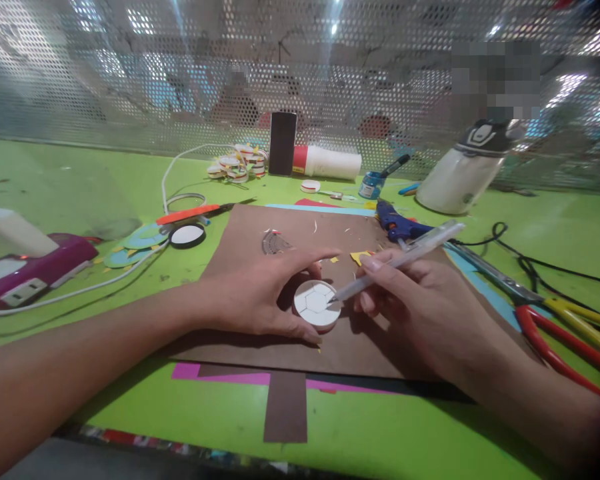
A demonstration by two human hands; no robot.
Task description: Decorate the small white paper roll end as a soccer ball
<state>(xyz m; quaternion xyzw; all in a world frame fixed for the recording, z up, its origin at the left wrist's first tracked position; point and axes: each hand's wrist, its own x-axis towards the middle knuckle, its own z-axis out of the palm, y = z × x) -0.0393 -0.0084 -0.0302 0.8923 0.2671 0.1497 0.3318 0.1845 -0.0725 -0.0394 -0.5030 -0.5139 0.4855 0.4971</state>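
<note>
A round white disc [307, 308] with dark lines in a hexagon pattern lies on a brown sheet [240, 233]. My left hand [265, 293] curls around its left side, thumb and fingers gripping the edge. In my right hand [415, 300] is a clear-barrelled pen [405, 259], its tip on the disc's right part, by the drawn lines. Between the hands and beyond the disc are small yellow paper scraps [361, 258]. A grey protractor-like curved piece [275, 243] rests on the sheet behind my left hand.
Scissors with red and yellow handles [555, 327] and a blue glue gun [400, 223] lie right. An orange cutter [187, 214], black-rimmed disc [187, 235] and purple power strip [35, 270] are left. Behind stand a phone [283, 143], white cup [333, 163], paint jar [371, 185] and white bottle [460, 173].
</note>
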